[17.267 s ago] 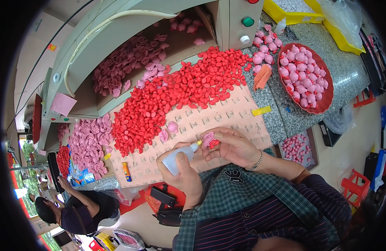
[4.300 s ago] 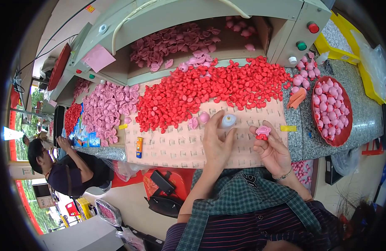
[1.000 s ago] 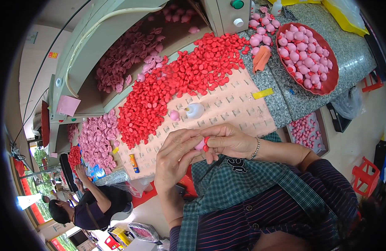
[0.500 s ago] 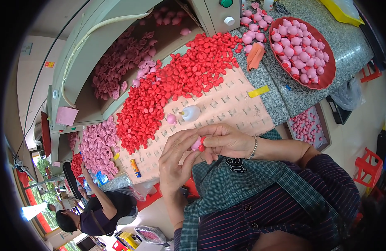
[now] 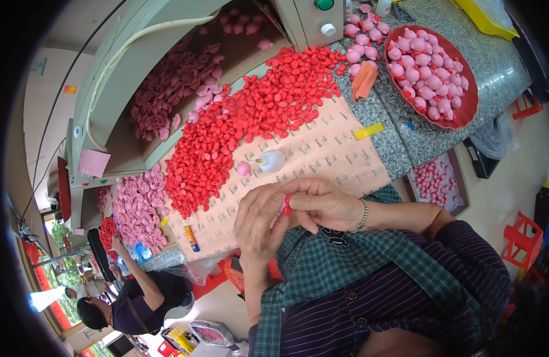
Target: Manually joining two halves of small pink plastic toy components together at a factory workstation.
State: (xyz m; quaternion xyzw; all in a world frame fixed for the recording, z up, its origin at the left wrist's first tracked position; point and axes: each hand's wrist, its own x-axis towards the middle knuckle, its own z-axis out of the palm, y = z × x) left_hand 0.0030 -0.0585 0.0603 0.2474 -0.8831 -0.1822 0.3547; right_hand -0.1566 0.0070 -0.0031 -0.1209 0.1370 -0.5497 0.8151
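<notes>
My left hand (image 5: 259, 221) and my right hand (image 5: 328, 205) meet over the near edge of the cloth-covered worktop. Between their fingertips is a small pink ball-like part (image 5: 282, 205) with a red piece (image 5: 288, 205) against its right side. The left fingers pinch the pink part, largely covering it. My right thumb and fingers press on the red piece. Just beyond the hands, a loose pink ball (image 5: 243, 169) lies beside a white squeeze bottle (image 5: 272, 160) with a thin nozzle.
Red pieces (image 5: 251, 107) are heaped across the cloth (image 5: 328, 146). Pink pieces (image 5: 137, 208) pile up at left. A scalloped red bowl (image 5: 472, 107) of pink-and-red balls stands at far right, near an orange cloth (image 5: 364, 80). A co-worker (image 5: 146, 297) sits at lower left.
My left hand has shifted slightly right and its fingers have closed further over the pink part. My right hand stays nearly in place, its fingers slightly shifted.
</notes>
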